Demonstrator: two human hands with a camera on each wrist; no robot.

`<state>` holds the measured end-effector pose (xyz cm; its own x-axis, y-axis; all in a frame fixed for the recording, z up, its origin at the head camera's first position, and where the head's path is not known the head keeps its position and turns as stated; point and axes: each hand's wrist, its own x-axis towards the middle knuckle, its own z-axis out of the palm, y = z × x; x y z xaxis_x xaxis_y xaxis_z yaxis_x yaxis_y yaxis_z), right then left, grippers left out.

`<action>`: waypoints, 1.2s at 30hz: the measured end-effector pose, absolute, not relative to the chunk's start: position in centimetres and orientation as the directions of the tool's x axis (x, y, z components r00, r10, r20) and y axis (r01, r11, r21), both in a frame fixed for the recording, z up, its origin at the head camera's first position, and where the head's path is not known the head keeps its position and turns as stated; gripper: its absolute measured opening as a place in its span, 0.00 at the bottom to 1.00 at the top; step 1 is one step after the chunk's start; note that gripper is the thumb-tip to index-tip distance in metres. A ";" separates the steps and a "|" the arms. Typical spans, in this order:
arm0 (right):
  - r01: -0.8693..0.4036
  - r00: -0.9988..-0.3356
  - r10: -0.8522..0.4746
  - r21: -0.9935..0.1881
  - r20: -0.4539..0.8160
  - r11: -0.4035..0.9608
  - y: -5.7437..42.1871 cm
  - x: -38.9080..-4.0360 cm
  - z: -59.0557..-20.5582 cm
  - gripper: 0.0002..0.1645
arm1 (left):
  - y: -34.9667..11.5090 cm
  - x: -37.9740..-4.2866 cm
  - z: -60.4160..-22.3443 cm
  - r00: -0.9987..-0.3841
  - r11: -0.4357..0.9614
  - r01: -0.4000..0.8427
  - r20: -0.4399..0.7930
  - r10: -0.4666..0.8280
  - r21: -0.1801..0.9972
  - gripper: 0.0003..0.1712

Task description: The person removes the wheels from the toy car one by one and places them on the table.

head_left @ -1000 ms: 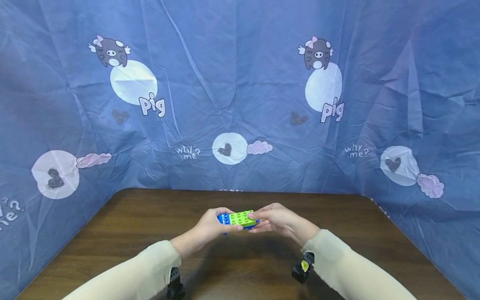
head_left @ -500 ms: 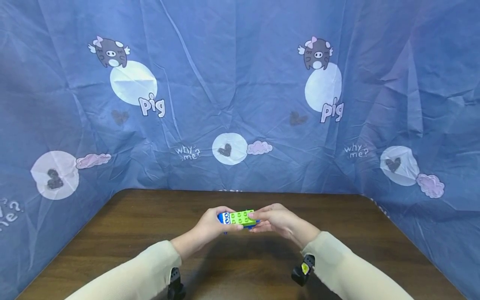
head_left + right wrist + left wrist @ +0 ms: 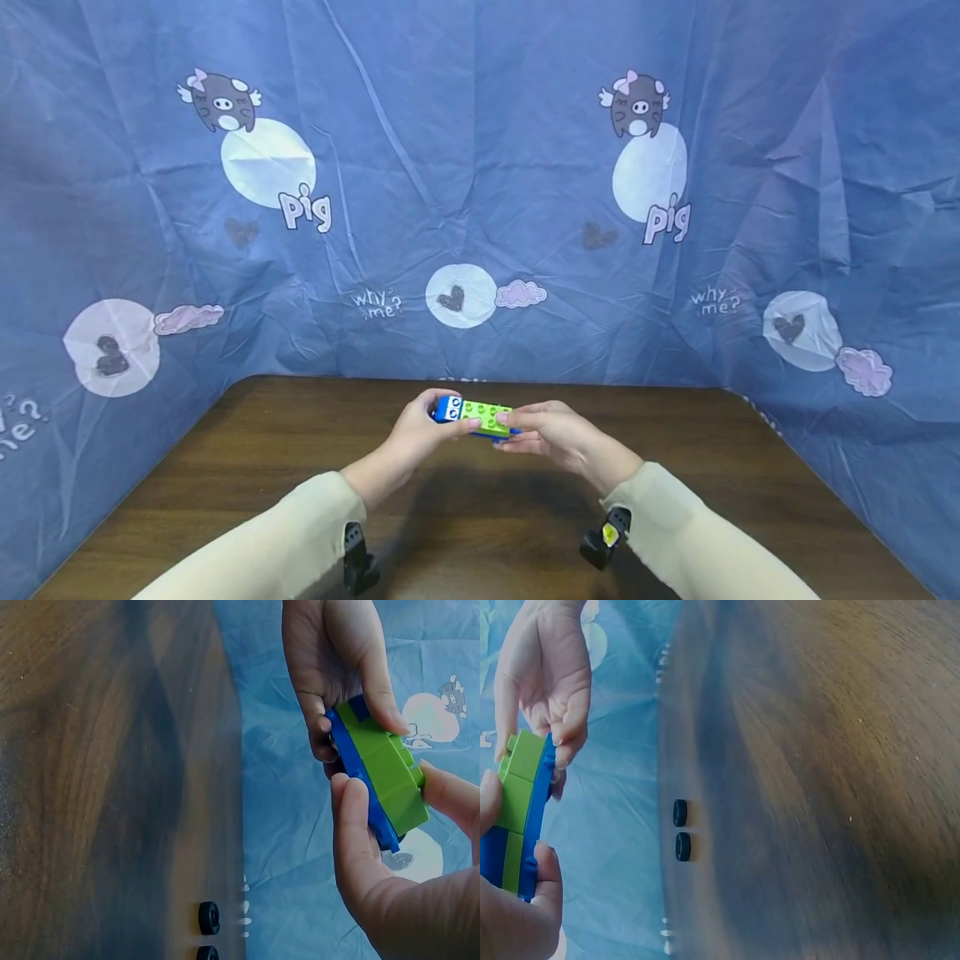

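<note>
Above the table, both hands hold a toy block car between them. It has a blue base, lime-green studded bricks and, at its left end, a blue brick with a white face bearing two round marks. My left hand grips the left end, thumb along the near side. At the other end, my right hand pinches the car, thumb and fingers on opposite sides, as the right wrist view shows of the green bricks and blue base. Small blue pegs stick out from the base in the left wrist view.
Two black toy wheels stand on the brown wooden table near its far edge; the head view hides them behind the hands. A blue printed cloth hangs around the table's back and sides. Black cameras are strapped to both wrists.
Both hands and the block car have moved up in the head view, away from me. The car's left end has risen slightly more than its right; both grips stay the same.
</note>
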<state>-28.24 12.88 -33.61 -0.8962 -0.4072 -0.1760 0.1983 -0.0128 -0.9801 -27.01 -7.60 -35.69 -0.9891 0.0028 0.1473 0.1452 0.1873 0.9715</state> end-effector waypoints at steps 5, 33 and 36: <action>0.216 -0.898 -0.396 -0.976 -0.193 -0.015 12.7 -27.9 -33.6 0.33 | -7.7 -27.0 -35.8 -0.990 0.190 0.139 0.141 0.002 0.972 0.33; 0.166 -0.928 -0.346 -0.985 -0.139 -0.047 10.8 -26.8 -35.2 0.32 | -8.3 -27.6 -35.7 -0.998 0.138 0.058 0.053 0.041 0.989 0.30; 0.149 -0.928 -0.351 -0.988 -0.124 -0.045 10.7 -26.7 -35.2 0.31 | -8.2 -27.5 -35.7 -0.998 0.104 0.060 0.056 0.040 0.993 0.27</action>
